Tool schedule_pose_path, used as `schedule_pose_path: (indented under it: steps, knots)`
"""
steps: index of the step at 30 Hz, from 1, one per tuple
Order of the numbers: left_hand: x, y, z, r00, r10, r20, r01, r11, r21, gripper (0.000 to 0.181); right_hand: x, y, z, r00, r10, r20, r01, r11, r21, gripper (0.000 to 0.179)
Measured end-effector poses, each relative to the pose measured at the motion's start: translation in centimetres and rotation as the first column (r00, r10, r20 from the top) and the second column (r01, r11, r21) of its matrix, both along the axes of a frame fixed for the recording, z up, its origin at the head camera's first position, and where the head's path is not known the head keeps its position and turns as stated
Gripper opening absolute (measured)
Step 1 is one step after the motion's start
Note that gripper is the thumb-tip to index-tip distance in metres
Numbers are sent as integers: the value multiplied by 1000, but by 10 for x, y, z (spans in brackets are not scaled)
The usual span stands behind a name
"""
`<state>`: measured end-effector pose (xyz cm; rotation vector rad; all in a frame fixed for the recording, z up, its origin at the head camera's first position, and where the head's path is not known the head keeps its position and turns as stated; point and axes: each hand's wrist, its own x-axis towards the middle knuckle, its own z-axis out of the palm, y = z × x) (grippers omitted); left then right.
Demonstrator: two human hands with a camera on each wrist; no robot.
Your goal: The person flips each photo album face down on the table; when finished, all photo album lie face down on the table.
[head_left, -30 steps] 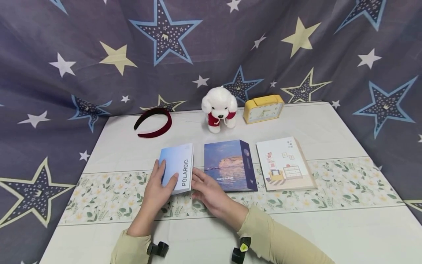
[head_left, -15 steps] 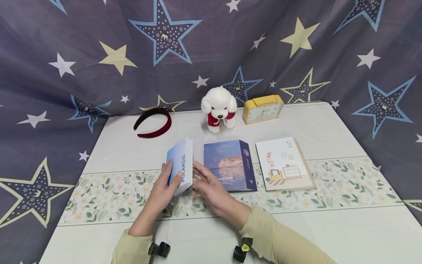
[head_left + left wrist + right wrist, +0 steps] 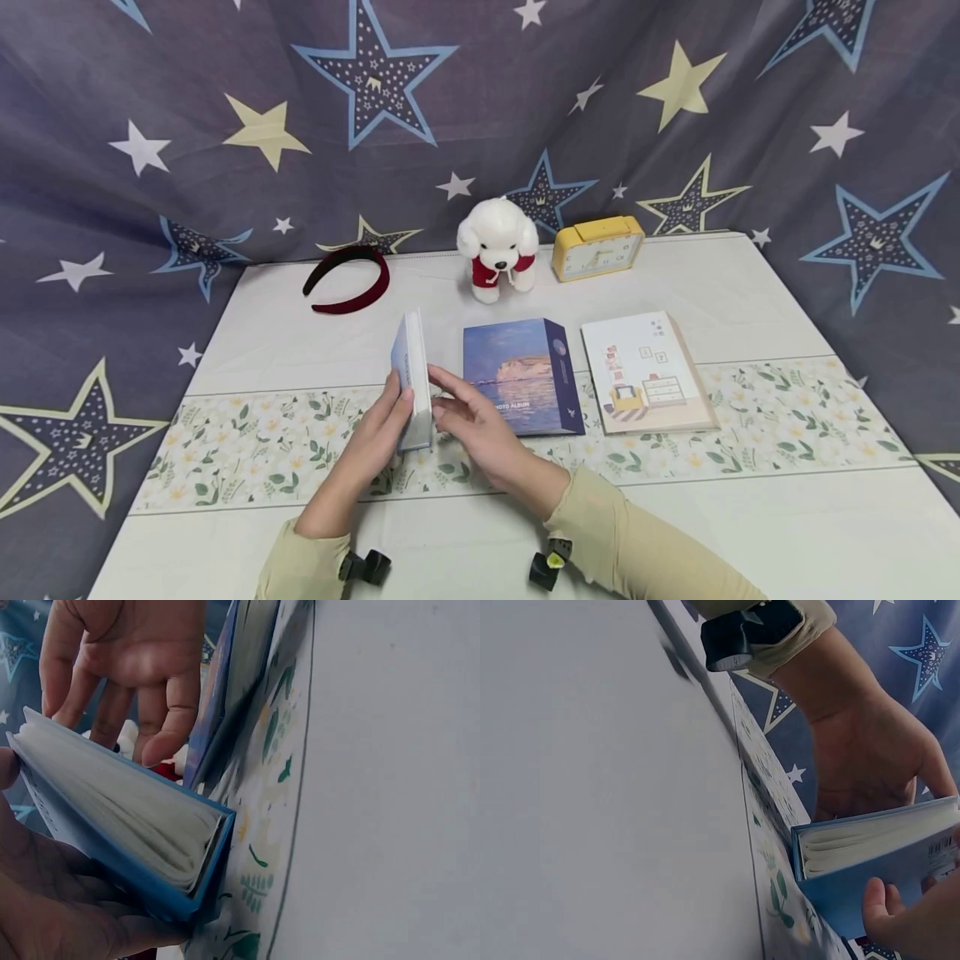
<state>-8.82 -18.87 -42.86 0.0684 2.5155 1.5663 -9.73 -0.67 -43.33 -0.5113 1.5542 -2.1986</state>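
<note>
A blue Polaroid photo album stands tilted up on edge on the table, nearly side-on in the head view. My left hand grips it from the left, with the thumb at the page edge and the fingers along the blue cover. Its white pages show in the left wrist view. On the other side, my right hand has relaxed fingers against the back cover, seen also in the right wrist view, where a barcode shows on that cover. Right of this hand lies a seascape photo album.
An album with a drawn room lies at the right. Behind stand a white plush dog and a yellow clock, with a dark red headband at the back left. A starry curtain hangs behind the table.
The Polaroid album has turned from lying face up, its left side tipping up onto edge until its page edge faces up. The left hand has moved right with it; the right hand stays close beside it.
</note>
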Motion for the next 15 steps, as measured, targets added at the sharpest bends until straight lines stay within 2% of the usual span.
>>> schedule_pose_path:
  steps: [7, 12, 15]
  knots:
    - [1, -2, 5, 999, -32, 4, 32, 999, 35, 73, -1, 1, -3, 999, 23, -30, -20, 994, 108, 51]
    - [2, -4, 7, 995, -88, -51, 89, 996, 20, 74, -1, 1, -6, 999, 32, -35, -27, 989, 146, 52]
    - [2, -5, 7, 992, -101, -76, 102, 995, 10, 75, 0, -1, -7, 998, 33, -58, -24, 987, 158, 53]
